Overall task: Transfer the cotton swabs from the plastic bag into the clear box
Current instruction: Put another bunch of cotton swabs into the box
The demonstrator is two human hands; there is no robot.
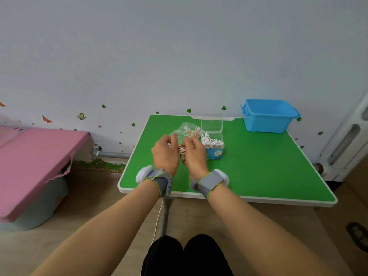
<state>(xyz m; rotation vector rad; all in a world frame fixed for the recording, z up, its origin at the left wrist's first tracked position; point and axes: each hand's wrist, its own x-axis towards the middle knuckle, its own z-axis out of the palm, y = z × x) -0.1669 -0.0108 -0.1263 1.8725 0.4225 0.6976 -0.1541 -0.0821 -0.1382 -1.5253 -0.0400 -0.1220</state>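
Observation:
A bundle of wooden-stick cotton swabs point(181, 149) lies crosswise between my two hands above the green table point(258, 166). My left hand point(165, 153) grips one end of the bundle and my right hand point(194, 154) grips the other. Just behind them lies the clear plastic bag point(184, 131) with more swabs point(193, 132) in it. To the right stands the clear box point(213, 148), its lid point(212, 123) raised upright, with several swabs standing in it.
A blue plastic bin point(267, 116) stands at the table's back right corner. A pink-covered surface point(31, 164) is off to the left, a white radiator point(346, 142) to the right. The wall runs right behind the table.

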